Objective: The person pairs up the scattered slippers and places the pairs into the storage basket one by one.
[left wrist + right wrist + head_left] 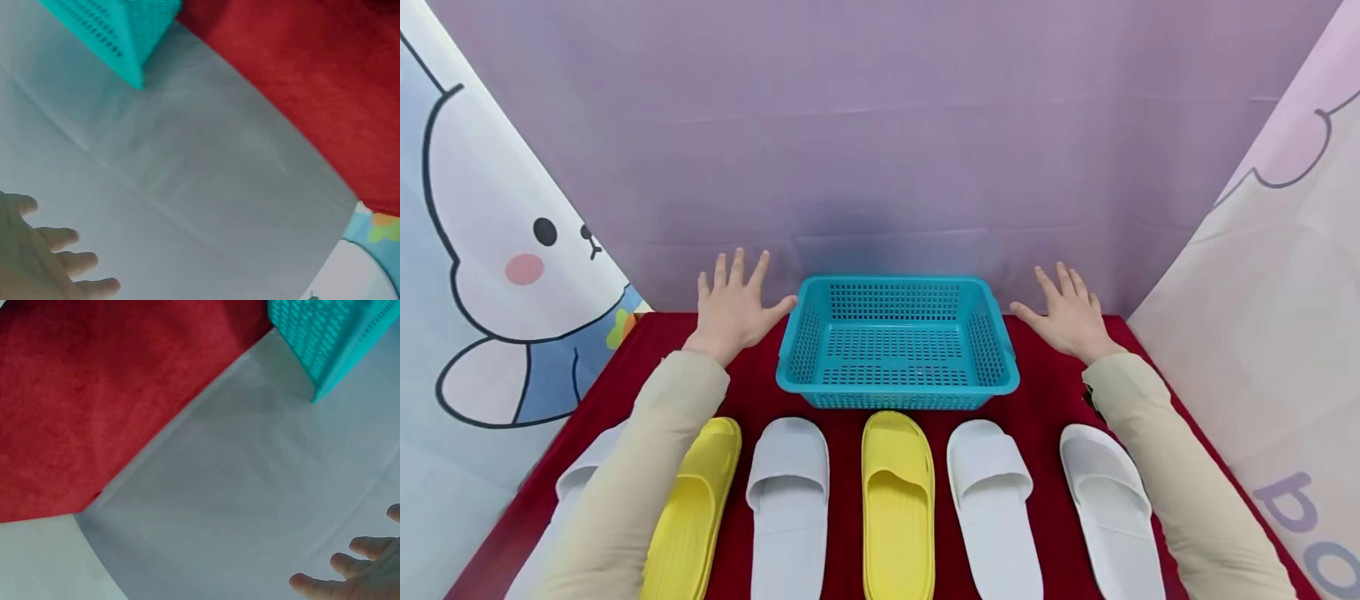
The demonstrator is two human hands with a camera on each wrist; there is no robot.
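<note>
A turquoise plastic basket (895, 390) with perforated sides stands at the back of the red cloth. My left hand (733, 312) is spread to the left of it, the thumb tip close to the basket's rim; whether they touch I cannot tell. On the other side my right hand (1066, 317) has its fingers spread, apart from the basket. Neither hand holds anything. Both wrist views show a corner of the basket (128, 37) (328, 350), with the left fingers (75, 262) and right fingers (350, 565) extended away from it.
In front lies a row of slippers: a yellow one (897, 508), a white one (787, 508), another white one (996, 508), a white one at right (1112, 508), and a yellow one (692, 508) partly under the left sleeve. A purple-grey backdrop (887, 125) rises behind.
</note>
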